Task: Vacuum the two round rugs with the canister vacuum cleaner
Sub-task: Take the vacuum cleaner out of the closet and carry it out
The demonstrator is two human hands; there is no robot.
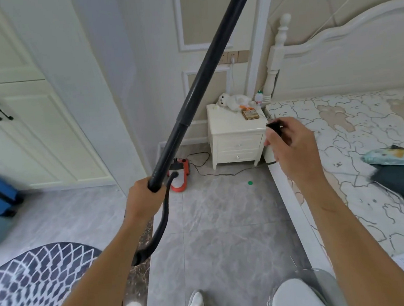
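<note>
The left hand grips the lower end of the black wand, which slants up to the right. The right hand pinches a small black part in front of the nightstand. The red vacuum sits on the floor beside the nightstand, and its hose curves toward the person. One patterned rug lies at lower left.
</note>
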